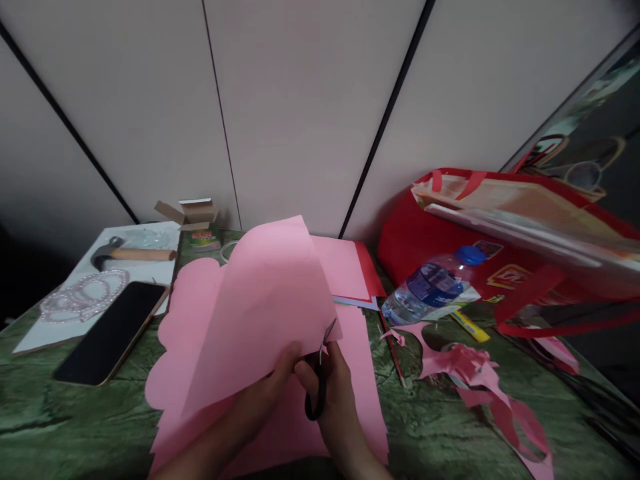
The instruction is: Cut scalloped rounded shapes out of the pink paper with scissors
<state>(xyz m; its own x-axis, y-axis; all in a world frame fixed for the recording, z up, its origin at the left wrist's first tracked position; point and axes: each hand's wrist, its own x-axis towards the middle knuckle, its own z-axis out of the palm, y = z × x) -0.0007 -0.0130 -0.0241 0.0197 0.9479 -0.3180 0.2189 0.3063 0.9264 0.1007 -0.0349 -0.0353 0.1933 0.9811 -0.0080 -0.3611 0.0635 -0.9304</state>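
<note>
1. The sheet (265, 287), pink and curled, rises over a pink stack (367, 393) on the worktop (30, 427), in front of both hands.
2. The left hand (273, 383) has its grip pinched on the sheet's near edge, though the fingers underneath are hidden.
3. The right hand (337, 393) has its grip closed round the handles of the scissors (316, 400).
4. The key relation: the scissors' long axis points away from the person, tilted slightly right, with the blades at the sheet's near right corner. Most of the sheet lies leftward and beyond them. The right hand is nearer that corner; the left is just beside it.
5. Offcuts (465, 363) lie to the right, near a bottle (430, 290).
</note>
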